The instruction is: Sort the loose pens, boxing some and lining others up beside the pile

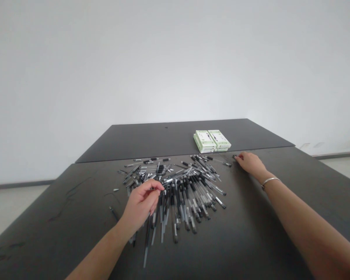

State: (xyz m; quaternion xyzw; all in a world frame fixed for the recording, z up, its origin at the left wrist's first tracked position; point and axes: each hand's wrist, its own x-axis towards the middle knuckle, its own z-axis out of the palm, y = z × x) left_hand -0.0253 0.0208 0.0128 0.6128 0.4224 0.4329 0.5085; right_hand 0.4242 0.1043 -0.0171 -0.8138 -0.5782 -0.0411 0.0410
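Note:
A loose heap of several clear-barrelled black gel pens (pixel 186 190) lies spread in a fan across the dark tabletop. My left hand (pixel 140 204) hangs over the heap's near left side, its fingers curled down towards the pens. Whether those fingers hold a pen is hidden. Off the heap's right edge, my right hand (pixel 249 163) rests low on the table, its fingertips at a small dark pen end (pixel 235 156). A silver bangle (pixel 270 182) circles my right wrist.
Two pale green and white boxes (pixel 212 140) stand together behind the heap, on the far dark table panel (pixel 151 140). A lone dark pen (pixel 113 213) and a small pen part (pixel 116 189) lie left of the heap. The near table (pixel 61 221) has scuff marks.

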